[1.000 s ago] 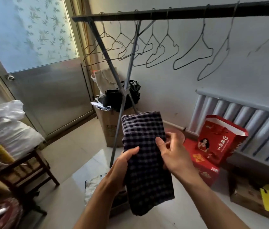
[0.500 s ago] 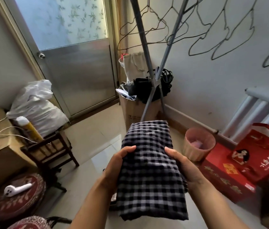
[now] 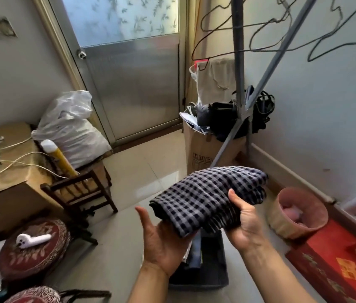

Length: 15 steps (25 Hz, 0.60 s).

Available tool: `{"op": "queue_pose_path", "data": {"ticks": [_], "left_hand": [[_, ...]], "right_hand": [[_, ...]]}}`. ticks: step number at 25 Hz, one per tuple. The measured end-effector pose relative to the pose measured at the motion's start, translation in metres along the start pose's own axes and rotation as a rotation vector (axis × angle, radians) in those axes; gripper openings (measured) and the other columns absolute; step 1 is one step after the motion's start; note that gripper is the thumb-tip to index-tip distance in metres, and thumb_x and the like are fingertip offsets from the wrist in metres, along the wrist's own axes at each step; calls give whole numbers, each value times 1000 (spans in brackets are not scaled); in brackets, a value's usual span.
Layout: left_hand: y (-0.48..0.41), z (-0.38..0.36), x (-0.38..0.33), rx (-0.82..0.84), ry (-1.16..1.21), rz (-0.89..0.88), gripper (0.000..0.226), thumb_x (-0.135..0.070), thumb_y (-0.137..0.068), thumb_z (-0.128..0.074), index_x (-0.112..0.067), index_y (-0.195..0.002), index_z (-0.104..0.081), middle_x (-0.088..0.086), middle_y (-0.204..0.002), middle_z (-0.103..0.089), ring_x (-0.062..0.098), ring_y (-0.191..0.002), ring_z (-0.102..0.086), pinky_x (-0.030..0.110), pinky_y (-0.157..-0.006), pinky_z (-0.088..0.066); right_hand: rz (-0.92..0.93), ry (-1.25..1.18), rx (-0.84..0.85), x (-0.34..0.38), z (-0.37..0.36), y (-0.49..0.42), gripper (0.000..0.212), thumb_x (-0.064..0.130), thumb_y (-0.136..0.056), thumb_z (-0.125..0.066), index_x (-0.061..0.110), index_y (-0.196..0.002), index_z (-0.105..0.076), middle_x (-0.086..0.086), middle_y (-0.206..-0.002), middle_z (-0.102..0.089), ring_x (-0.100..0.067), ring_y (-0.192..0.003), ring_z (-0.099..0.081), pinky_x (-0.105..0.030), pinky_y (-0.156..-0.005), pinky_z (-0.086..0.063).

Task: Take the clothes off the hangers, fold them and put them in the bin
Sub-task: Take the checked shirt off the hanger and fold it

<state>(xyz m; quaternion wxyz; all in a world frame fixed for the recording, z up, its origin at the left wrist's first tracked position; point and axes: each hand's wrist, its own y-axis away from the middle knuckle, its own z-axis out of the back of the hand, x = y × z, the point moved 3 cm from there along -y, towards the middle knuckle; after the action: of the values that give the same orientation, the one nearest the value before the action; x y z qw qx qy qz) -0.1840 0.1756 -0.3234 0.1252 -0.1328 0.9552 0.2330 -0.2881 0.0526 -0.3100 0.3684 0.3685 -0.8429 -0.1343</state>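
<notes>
One checked cloth (image 3: 210, 197), folded into a thick pad, held right above the bin (image 3: 207, 281). One bin, dark grey, on the floor, its far part hidden under the cloth and both hands. Some folded things inside, too covered to count.

Two hands. Left hand (image 3: 164, 241) palm up with fingers straight, flat beneath the cloth's near left corner, thumb free and pointing up. Right hand (image 3: 245, 221) clamped on the cloth's near right side, thumb on top, fingers out of sight underneath.

Bare wire hangers (image 3: 260, 25) high above and beyond the bin, overlapping, so no sure count. Two grey rack poles (image 3: 238, 73) beyond the bin, crossing in front of one cardboard box (image 3: 203, 152) stuffed with dark bags.

Right of the bin, one pink basket (image 3: 282, 217) and one red box (image 3: 326, 270), both near, with a strip of bare floor between them and the bin wall.

Left of the bin, open tiled floor, then one wooden chair (image 3: 78, 193) and two round red cushions (image 3: 30, 256), with one bench (image 3: 8, 189) further left still. Near rim of the bin uncovered, bare floor along it.
</notes>
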Motion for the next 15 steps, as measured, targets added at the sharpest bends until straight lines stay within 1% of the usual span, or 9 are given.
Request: {"op": "queue_pose_path", "data": {"ticks": [2, 3, 5, 6, 8, 10, 11, 13, 15], "left_hand": [[-15, 2, -8, -116, -210, -25, 108, -60, -41, -89, -8, -130, -59, 19, -127, -64, 36, -117, -62, 49, -103, -43], [-23, 5, -13, -166, -302, -30, 89, -46, -53, -90, -6, -127, -61, 18, -119, -68, 31, -107, -68, 44, -93, -51], [-39, 14, -23, -290, -441, -75, 46, -10, -80, -73, 1, -123, -62, 16, -106, -73, 24, -90, -73, 35, -75, -59], [-46, 18, -32, -335, -519, -97, 36, 1, -86, -64, 3, -122, -62, 15, -105, -74, 24, -88, -73, 32, -73, -60], [-61, 25, -55, -341, -664, -141, 32, 7, -89, -58, -1, -120, -62, 12, -106, -74, 24, -92, -73, 31, -74, -61], [-79, 32, -78, -305, -785, -162, 30, 4, -90, -60, -9, -117, -62, 5, -102, -75, 19, -90, -73, 28, -69, -60], [-90, 36, -88, -285, -826, -147, 30, 3, -90, -60, -13, -115, -62, 2, -101, -76, 17, -88, -73, 27, -67, -59], [-113, 47, -100, -272, -865, -91, 29, -1, -91, -62, -19, -114, -60, 0, -103, -75, 16, -90, -73, 28, -68, -57], [-139, 71, -107, -291, -876, -58, 32, -5, -91, -63, -18, -119, -58, 2, -109, -73, 19, -95, -72, 31, -74, -56]], "right_hand": [[23, 40, -26, -12, 0, -23, 52, 16, -76, -65, 3, -126, -58, -16, -118, -69, -32, -105, -67, -43, -75, -58], [23, 53, -31, -18, -1, -32, 54, 15, -75, -65, 4, -127, -58, -16, -120, -67, -32, -108, -66, -44, -78, -57], [1, 62, -40, -31, -1, -45, 55, 14, -75, -66, 5, -129, -57, -17, -124, -65, -33, -112, -64, -45, -86, -53], [-23, 51, -41, -35, -1, -52, 54, 14, -76, -66, 5, -128, -57, -16, -124, -66, -32, -112, -64, -44, -88, -52], [-65, 10, -47, -37, 1, -65, 51, 24, -80, -65, 6, -127, -59, -15, -120, -68, -31, -111, -65, -45, -94, -49], [-98, -36, -85, -37, 5, -86, 59, 41, -78, -68, 7, -125, -60, -16, -120, -68, -34, -113, -64, -50, -102, -44], [-120, -42, -118, -38, 9, -100, 63, 44, -75, -71, 7, -125, -60, -17, -120, -67, -36, -113, -63, -52, -104, -43], [-157, 4, -214, -47, 19, -129, 63, 32, -70, -75, 7, -126, -61, -17, -119, -68, -35, -112, -63, -51, -101, -45], [-175, 46, -297, -61, 32, -158, 61, 17, -68, -73, 6, -127, -61, -17, -118, -68, -34, -107, -66, -47, -88, -55]]}}
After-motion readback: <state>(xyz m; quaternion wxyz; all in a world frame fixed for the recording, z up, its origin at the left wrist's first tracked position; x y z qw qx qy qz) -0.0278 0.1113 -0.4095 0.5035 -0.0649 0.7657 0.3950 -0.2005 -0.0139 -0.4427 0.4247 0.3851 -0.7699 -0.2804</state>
